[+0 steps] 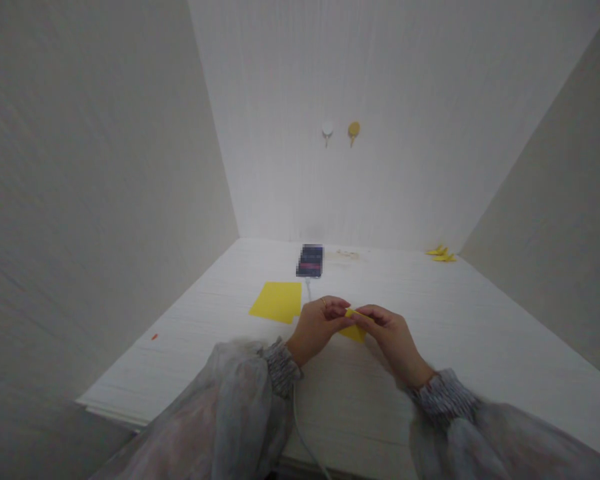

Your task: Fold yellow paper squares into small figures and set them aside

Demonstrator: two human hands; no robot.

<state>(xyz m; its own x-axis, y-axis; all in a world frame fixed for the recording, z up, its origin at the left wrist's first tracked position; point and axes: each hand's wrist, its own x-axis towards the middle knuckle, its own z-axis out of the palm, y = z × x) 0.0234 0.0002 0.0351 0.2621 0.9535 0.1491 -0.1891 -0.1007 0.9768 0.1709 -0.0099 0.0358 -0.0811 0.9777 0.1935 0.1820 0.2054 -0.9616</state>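
Between my two hands is a small folded piece of yellow paper, held just above the white table. My left hand pinches its upper left edge between thumb and fingers. On the other side, my right hand grips the upper right edge the same way, thumb in front. The fingers hide part of the folds. A flat yellow paper sheet lies on the table to the left of my left hand.
A phone, blurred out, lies near the back wall with a white cable running toward me. Several folded yellow paper pieces sit at the back right corner. Two hooks hang on the wall. A small orange scrap lies at left.
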